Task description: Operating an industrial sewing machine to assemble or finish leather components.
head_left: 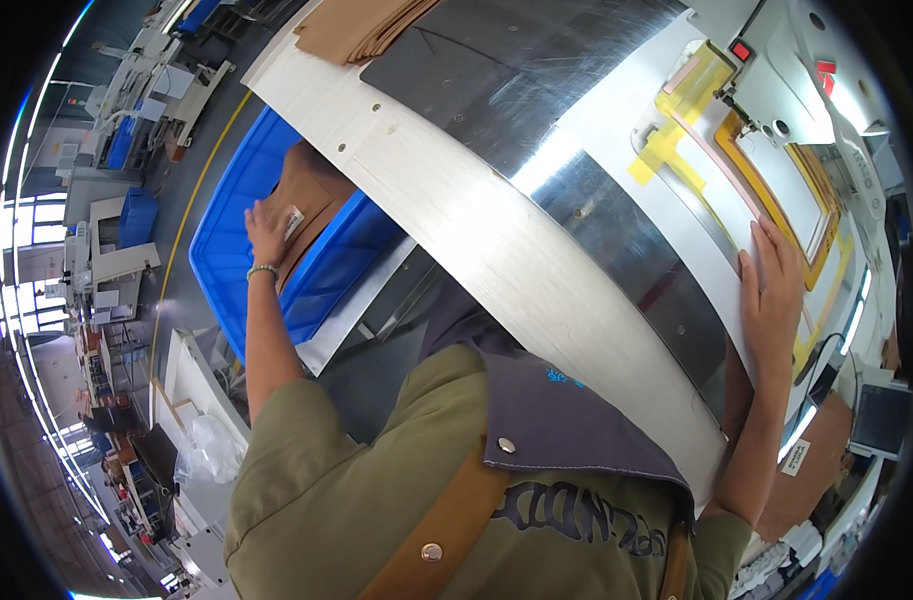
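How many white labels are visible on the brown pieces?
2: one label by the left hand in the blue bin, another label on the brown piece at lower right. Others may be hidden.

We have a pale, smooth-topped table (456, 240) bearing a neat stack of thin brown sheets (364, 30) near eleven o'clock, a glossy dark panel (496, 70) toward twelve and a smooth white surface (606, 125) around one, while our deep blue plastic bin (221, 230) at ten carries flat brown pieces (321, 190).
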Available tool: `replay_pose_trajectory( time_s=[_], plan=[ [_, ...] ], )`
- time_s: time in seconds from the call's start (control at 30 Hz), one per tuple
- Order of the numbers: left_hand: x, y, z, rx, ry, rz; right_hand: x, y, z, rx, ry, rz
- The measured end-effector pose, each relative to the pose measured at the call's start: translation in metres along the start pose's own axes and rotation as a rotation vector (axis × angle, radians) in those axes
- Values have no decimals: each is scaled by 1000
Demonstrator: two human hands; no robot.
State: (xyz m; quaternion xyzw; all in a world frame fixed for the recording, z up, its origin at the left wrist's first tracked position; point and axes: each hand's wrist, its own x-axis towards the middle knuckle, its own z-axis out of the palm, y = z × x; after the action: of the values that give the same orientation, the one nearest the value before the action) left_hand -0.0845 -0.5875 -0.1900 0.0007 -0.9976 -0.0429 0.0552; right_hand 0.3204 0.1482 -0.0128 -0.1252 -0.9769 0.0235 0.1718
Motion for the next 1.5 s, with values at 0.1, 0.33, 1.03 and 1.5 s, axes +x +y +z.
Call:
replay_pose_trajectory(
  time_s=[0.1,0.33,1.03,1.5],
  plan=[
    [-12,42,11,-37,-83,202,-5,2,-7,-32,21,-15],
    [19,-21,-22,-116,-38,302,8,9,-6,186,44,-43],
    [-135,630,-146,-679,-259,1854,-5,33,-20,314,-105,-104],
    [-151,646,-130,-703,-185,1655,-12,74,-35,341,314,224]
  ],
)
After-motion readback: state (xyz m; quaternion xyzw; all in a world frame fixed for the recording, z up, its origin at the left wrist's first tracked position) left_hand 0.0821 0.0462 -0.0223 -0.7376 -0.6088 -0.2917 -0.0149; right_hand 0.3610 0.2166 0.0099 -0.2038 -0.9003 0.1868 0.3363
